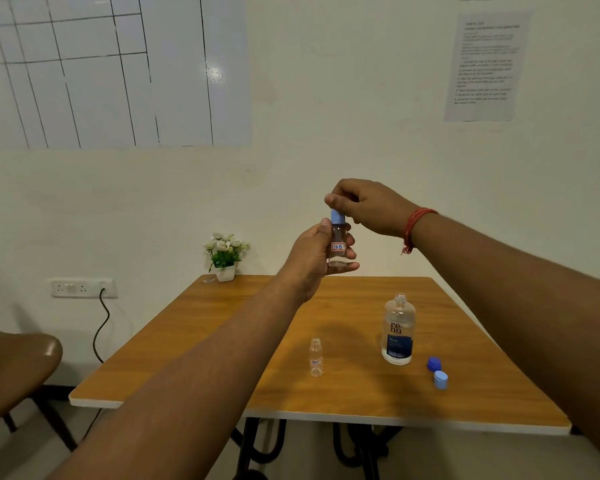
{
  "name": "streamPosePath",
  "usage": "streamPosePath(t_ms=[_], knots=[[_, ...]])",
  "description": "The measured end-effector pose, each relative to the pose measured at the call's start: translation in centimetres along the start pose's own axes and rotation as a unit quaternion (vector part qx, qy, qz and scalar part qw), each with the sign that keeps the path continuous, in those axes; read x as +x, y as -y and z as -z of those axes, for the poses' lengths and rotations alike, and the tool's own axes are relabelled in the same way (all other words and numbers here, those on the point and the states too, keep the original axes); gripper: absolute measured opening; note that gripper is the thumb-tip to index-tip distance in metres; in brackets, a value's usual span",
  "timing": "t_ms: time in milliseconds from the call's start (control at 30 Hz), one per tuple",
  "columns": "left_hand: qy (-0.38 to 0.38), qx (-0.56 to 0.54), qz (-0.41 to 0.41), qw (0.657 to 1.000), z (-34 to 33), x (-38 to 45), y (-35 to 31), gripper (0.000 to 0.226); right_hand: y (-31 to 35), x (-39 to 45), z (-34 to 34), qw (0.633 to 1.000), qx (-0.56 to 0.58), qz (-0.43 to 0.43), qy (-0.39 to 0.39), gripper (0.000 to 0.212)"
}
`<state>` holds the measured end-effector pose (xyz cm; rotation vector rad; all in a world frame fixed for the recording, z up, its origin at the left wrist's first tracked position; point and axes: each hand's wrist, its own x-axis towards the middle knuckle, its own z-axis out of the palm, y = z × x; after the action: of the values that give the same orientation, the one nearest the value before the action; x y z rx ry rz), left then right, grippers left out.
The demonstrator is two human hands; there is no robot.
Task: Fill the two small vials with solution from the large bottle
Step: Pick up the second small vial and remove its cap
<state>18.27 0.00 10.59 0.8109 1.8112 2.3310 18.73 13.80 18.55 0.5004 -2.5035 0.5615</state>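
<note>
Clear plastic vial (338, 247), labelled 17B, was held upright in the air above the far half of the table (194, 344). The left hand (314, 258) wrapped its fingers round the body, presumably to keep it steady and level. Its pale blue cap (337, 216) sat on the neck, pinched from above by the thumb and fingertips of the right hand (368, 206); the grip suited twisting, though whether the cap was going on or coming off could not be told. A little liquid seemed to lie at the vial's bottom, uncertain at this size.

Second vial (316, 357): uncapped, upright, near the middle of the table, left of the large bottle and well apart from it. It looked empty, so likely awaited filling; the open neck fitted that reading.

Large bottle (398, 330): clear, dark blue label, standing upright toward the right, cap off, partly full. Left open, probably for a further pour.

Two loose caps: a dark blue cap (433, 364) and a light blue cap (441, 380), touching or nearly so, near the right edge just beside the bottle, probably parked clear of the pouring area.

Other items: potted white flowers (225, 256) at the far left corner; brown chair (14, 368) at left; red thread band (414, 226) on the right wrist.
</note>
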Motion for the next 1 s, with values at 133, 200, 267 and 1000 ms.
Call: streamPosePath(t_ms=[133,200,267,1000], knots=[[-0.005,0.018,0.001,1.000,-0.03,-0.12,0.17,0.041,-0.09,-0.04,-0.39,1.000,0.003,0.000,-0.001,0.027],[-0.005,0.020,0.002,1.000,0.05,-0.22,0.25,0.040,-0.08,-0.16,-0.39,1.000,0.011,0.002,0.002,0.025],[-0.005,0.024,0.002,1.000,0.20,-0.30,0.39,0.041,-0.10,-0.33,-0.33,1.000,0.021,0.005,0.014,0.023],[-0.025,0.040,0.012,0.999,0.43,-0.33,0.72,0.040,-0.06,-0.82,-0.56,0.999,0.043,0.004,0.009,0.017]])
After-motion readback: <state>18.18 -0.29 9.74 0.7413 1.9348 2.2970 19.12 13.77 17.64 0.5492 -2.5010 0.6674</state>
